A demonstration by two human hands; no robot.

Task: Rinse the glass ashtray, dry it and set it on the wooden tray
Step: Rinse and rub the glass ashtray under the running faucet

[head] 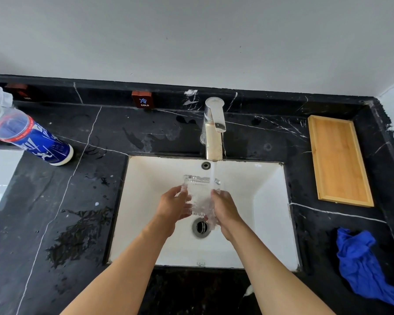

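Observation:
The clear ribbed glass ashtray [200, 192] is held tilted over the white sink [268, 201], under the stream running from the chrome tap [214, 123]. My left hand [172, 205] grips its left side and my right hand [224, 208] grips its right side. Water splashes across the glass and runs down toward the drain [200, 227]. The wooden tray [339, 160] lies bare on the black counter at the right. A crumpled blue cloth [359, 262] lies on the counter at the near right.
A plastic bottle with a blue label [32, 137] stands on the black marble counter [77, 201] at the far left. Wet patches spread over the counter left of the sink. A small brown "COLD" sign [142, 100] sits on the back ledge.

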